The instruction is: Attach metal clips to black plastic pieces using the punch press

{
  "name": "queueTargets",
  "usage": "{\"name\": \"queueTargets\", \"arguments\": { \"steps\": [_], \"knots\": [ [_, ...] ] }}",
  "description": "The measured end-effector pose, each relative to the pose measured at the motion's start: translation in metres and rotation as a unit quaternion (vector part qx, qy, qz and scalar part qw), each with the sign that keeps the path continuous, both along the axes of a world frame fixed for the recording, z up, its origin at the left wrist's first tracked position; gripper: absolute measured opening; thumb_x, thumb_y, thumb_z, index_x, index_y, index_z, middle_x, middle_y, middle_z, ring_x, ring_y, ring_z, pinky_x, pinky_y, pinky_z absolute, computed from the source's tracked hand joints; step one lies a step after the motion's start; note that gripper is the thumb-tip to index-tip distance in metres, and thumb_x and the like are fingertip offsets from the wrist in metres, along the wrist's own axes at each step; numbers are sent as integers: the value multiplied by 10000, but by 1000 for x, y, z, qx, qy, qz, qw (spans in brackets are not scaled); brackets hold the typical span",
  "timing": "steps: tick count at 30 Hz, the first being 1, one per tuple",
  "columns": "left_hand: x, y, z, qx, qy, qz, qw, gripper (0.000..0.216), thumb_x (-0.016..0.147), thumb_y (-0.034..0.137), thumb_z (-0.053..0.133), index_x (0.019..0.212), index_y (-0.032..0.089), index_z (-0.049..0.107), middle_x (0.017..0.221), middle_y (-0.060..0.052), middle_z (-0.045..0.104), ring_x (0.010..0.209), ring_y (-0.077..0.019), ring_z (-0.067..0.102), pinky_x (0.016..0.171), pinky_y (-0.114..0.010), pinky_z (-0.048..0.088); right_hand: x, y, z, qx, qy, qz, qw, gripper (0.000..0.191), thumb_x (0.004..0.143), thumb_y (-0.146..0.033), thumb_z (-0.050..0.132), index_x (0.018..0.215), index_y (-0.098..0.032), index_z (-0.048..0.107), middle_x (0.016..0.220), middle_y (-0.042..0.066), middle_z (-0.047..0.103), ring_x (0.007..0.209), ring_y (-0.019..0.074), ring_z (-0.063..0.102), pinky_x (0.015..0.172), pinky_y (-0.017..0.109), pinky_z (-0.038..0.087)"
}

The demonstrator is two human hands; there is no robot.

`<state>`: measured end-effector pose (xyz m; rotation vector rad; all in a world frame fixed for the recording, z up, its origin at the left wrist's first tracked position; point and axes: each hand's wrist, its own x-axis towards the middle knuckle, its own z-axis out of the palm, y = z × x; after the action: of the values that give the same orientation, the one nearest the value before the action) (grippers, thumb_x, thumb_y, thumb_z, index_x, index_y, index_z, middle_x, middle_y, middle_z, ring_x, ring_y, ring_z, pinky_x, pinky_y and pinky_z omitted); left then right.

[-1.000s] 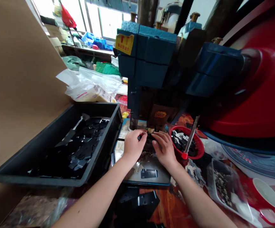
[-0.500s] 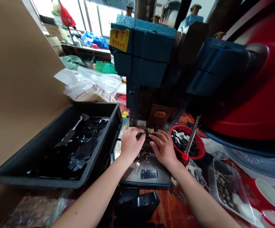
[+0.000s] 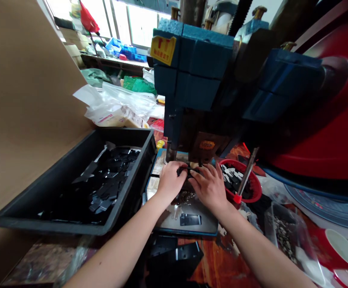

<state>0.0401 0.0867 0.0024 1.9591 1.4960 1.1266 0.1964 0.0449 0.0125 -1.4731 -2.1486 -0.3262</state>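
Under the head of a blue press (image 3: pixel 192 76), both hands meet at a small black flat piece (image 3: pixel 180 171), mostly hidden by the fingers. My left hand (image 3: pixel 172 178) is closed, thumb and fingers pinching its left end. My right hand (image 3: pixel 209 185) has its thumb and fingertips closed on the right side of the piece. Small dark scraps (image 3: pixel 188 197) lie on the metal press bed (image 3: pixel 167 219) just below the hands. Nearer to me on the bed rests a flat black plate (image 3: pixel 190 219) with a shiny surface.
A black bin (image 3: pixel 107 228) with many black plates stands at left. To the right are a red bowl (image 3: pixel 256 190) of cut pieces, a lever (image 3: pixel 247 172) with a red collar, a clear tub (image 3: pixel 270 220) and a red mug (image 3: pixel 324 244). Black parts (image 3: pixel 174 260) stand in front.
The whole view has shifted slightly, so most things appear a little further right. Both hands stay at the black piece under the press, with only small finger movement.
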Motion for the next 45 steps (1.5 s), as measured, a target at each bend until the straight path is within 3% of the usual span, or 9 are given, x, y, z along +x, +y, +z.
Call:
{"name": "queueTargets", "arguments": {
  "steps": [14, 20, 24, 28, 30, 33, 36, 43, 45],
  "knots": [
    [1, 2, -1, 2, -35, -23, 999, 173, 768, 154, 547, 880, 210, 666, 940, -30, 668, 958, -219, 591, 903, -379, 443, 4, -2, -1, -14, -4, 30, 999, 274, 901, -387, 507, 1120, -275, 627, 1168, 22, 635, 1167, 253, 474, 1087, 543, 197],
    [1, 8, -7, -5, -69, -28, 997, 176, 782, 165, 539, 900, 210, 661, 941, -25, 666, 944, -196, 611, 889, -346, 472, 3, 0, -4, -24, 103, 46, 993, 250, 896, -333, 501, 1097, -251, 625, 1175, 51, 621, 1177, 250, 478, 1036, 503, 319],
    [-10, -5, -4, -2, -87, 8, 996, 214, 824, 225, 534, 1022, 206, 611, 1061, -49, 627, 1020, -209, 577, 901, -370, 462, 20, -21, -22, -41, 309, 0, 950, 266, 922, -320, 414, 1073, -221, 608, 1047, 81, 665, 1021, 224, 587, 909, 427, 444],
    [-27, -33, -7, 13, -117, 25, 993, 190, 864, 234, 510, 1044, 228, 570, 1085, -40, 590, 1032, -195, 553, 874, -344, 463, 42, -63, -38, -71, 547, -89, 829, 391, 945, -439, 290, 997, -196, 591, 836, 67, 684, 815, 204, 642, 767, 363, 489],
    [-34, -49, -12, 25, -133, 25, 991, 177, 873, 240, 512, 1044, 235, 557, 1081, -41, 571, 1030, -195, 541, 874, -342, 459, 48, -79, -38, -67, 591, -80, 800, 402, 931, -476, 307, 946, -199, 597, 823, 66, 682, 810, 211, 640, 751, 359, 483],
    [-37, -67, -20, 43, -142, 25, 989, 165, 886, 235, 499, 1045, 240, 542, 1080, -44, 551, 1040, -200, 527, 919, -364, 434, 49, -86, -33, -80, 574, -61, 812, 334, 879, -474, 437, 871, -199, 626, 823, 67, 680, 812, 223, 629, 754, 358, 468],
    [-36, -77, -25, 55, -136, 17, 989, 162, 896, 227, 476, 1049, 239, 528, 1095, -52, 541, 1073, -210, 511, 953, -385, 415, 45, -76, -29, -59, 560, -48, 825, 357, 862, -488, 432, 785, -199, 626, 777, 68, 661, 773, 225, 618, 737, 363, 467],
    [-37, -81, -27, 63, -131, 22, 989, 175, 900, 241, 461, 1066, 240, 516, 1095, -60, 549, 1063, -217, 527, 930, -382, 441, 34, -66, -45, -48, 608, -46, 791, 369, 906, -478, 327, 812, -204, 554, 697, 28, 580, 655, 177, 563, 655, 328, 457],
    [-39, -82, -29, 64, -149, 30, 986, 173, 901, 242, 458, 1063, 240, 519, 1078, -54, 552, 1044, -207, 536, 918, -365, 447, 31, -61, -46, -64, 594, -64, 799, 353, 917, -472, 316, 871, -204, 541, 671, 11, 562, 616, 165, 553, 607, 304, 452]
  ]
}}
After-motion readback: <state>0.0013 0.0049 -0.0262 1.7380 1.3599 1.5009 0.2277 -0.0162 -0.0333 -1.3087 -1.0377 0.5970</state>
